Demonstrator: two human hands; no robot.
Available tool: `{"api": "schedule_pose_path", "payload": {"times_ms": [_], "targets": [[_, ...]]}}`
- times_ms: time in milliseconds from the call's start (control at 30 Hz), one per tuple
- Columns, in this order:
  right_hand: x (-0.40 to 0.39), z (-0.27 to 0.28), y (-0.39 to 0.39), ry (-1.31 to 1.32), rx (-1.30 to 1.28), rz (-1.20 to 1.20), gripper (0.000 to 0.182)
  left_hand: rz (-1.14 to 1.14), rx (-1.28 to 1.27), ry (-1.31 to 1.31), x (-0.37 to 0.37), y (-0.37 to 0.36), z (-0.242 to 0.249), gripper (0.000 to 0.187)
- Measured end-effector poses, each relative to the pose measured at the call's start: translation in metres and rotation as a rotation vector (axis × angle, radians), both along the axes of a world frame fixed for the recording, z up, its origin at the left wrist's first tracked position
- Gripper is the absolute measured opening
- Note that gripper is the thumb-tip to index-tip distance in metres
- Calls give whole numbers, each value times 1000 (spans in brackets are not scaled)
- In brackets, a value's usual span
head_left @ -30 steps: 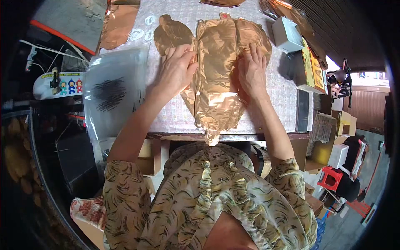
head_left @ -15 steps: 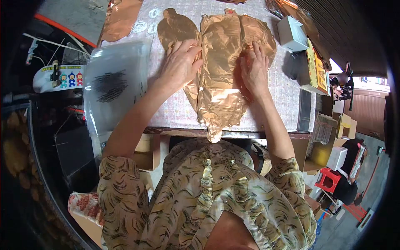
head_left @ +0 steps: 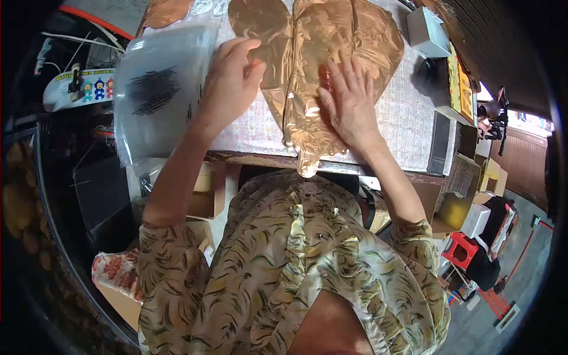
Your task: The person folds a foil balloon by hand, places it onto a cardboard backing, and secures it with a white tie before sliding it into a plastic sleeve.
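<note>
Foil (head_left: pixel 322 29), coppery, crinkled, round-lobed, on patterned cloth (head_left: pixel 408 118)

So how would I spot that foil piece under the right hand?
Start at the cloth-covered table. Between the clear plastic sheets and the white box lies a crinkled, copper-coloured foil piece, beneath the spread right hand. Unlike the other foil at the far left, its narrow tab pokes past the table's near edge.

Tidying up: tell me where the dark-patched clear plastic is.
In the head view, the clear plastic lies at the left edge of the table, between the skateboard and the left hand.
</note>
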State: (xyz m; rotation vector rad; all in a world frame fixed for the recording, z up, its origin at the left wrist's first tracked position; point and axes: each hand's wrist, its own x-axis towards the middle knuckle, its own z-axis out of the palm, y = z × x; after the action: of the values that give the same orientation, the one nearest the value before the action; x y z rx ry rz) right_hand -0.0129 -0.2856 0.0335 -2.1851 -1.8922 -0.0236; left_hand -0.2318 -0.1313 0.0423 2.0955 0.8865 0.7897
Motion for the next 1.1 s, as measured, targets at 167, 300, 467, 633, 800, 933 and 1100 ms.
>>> {"api": "schedule_pose_path", "payload": {"times_ms": [167,300,467,633,800,933,1100], "targets": [[-4,-19,-3,23,7,18,62,75,-128,-77,-12,-23,-15,44],[-2,-24,-3,64,-7,-8,63,166,-313,-253,-3,-26,-27,50],[-3,-27,-4,59,18,-17,62,259,-640,-372,8,-26,-17,53],[-3,-28,-4,60,33,-17,60,60,-860,-508,11,-3,-23,38],[-4,-28,-4,62,46,-16,60,99,-363,-172,30,16,-33,27],[-6,-27,-5,61,55,-16,62,72,311,-87,54,20,-26,19],[-6,-28,-4,19,44,-19,62,-13,309,-209,83,6,-19,28]]}}
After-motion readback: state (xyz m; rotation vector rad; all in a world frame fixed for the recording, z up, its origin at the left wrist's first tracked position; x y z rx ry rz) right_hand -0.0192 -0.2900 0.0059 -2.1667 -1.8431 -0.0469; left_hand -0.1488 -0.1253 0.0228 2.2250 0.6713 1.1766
